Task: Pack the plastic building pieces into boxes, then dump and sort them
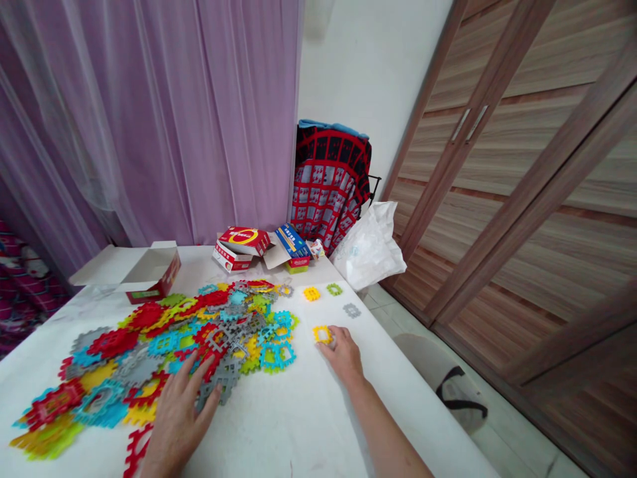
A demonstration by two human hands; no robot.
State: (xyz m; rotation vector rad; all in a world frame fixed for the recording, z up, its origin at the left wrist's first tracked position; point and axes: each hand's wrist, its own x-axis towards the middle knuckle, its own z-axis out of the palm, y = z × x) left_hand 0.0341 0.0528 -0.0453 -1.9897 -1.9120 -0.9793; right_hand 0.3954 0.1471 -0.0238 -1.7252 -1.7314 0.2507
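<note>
A broad pile of flat plastic interlocking tiles [139, 365] in red, yellow, blue, green and grey spreads over the left of the white table [279, 425]. My left hand [182, 405] rests over the pile's near edge, fingers spread, with grey and red tiles under and beside the fingertips. Right of the pile, my right hand [343, 352] pinches a yellow square-framed tile [322, 334] at its right side, low over the tabletop. Beyond it lie three separate tiles: a yellow one [312, 293], a green one [334, 289] and a grey one [352, 311].
An open red box [154, 275] stands at the back left. Red boxes [239, 249] and a blue box [293, 241] sit at the back edge. A white plastic bag [371, 245] is by the right corner, before a covered chair [328, 179]. Wooden wardrobe doors [497, 166] rise at right.
</note>
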